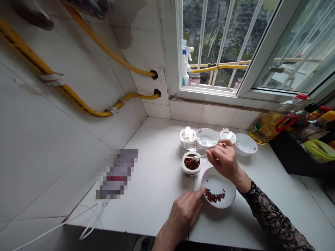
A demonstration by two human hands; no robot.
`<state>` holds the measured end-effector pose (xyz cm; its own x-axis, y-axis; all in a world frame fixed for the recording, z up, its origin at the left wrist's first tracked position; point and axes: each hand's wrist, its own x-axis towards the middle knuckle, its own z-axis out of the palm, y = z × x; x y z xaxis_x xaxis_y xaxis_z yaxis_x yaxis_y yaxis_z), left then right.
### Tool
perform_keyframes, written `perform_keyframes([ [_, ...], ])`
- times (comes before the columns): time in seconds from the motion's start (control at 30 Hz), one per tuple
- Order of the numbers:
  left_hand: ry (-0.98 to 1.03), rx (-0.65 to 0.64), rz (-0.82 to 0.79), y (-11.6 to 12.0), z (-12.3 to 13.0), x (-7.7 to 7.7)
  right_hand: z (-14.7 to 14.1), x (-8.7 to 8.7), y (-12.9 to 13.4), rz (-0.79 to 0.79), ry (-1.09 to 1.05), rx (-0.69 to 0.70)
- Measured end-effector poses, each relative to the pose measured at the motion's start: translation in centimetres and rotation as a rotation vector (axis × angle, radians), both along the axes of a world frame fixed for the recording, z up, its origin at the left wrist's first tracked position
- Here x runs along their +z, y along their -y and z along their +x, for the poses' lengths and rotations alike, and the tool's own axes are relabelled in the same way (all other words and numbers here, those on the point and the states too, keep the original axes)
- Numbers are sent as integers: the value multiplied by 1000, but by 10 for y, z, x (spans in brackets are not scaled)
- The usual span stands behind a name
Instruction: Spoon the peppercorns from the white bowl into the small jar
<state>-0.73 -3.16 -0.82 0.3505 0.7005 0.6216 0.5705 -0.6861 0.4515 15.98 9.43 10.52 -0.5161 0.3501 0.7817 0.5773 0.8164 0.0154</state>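
My right hand [225, 162] is shut on the handle of a small white spoon [200, 157], whose bowl reaches into a white lidded jar [191, 170] of dark red peppercorns. The jar's clear lid [193, 143] stands tipped open. My left hand [185, 212] holds the rim of a pink-rimmed white bowl [218, 182], where a small heap of peppercorns [214, 196] lies near my fingers. Behind stand a second white jar [187, 136], with another clear lid [227, 136] open, and two shallow white dishes [207, 137] [245, 144].
The white tiled counter [157, 195] carries a pixelated object [117, 173] and a white cable [95, 216] to the left. A cooking oil bottle [274, 122] stands at the right, beside a dark shelf [293, 157]. Yellow gas hoses [104, 45] run along the wall.
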Motion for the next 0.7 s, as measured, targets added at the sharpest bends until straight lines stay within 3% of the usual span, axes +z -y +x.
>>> perform_keyframes([
  [0.2, 21, 0, -3, -2, 0, -4, 3, 5, 10, 172, 31, 20],
  [0.4, 3, 8, -3, 0, -1, -1, 26, 9, 17, -30, -57, 65],
  [0.53, -5, 15, -11, 1, -1, 0, 50, -9, 22, -201, 21, 56],
  [0.7, -6, 8, -1, 0, -1, -2, 56, -38, 33, -249, 108, -4],
])
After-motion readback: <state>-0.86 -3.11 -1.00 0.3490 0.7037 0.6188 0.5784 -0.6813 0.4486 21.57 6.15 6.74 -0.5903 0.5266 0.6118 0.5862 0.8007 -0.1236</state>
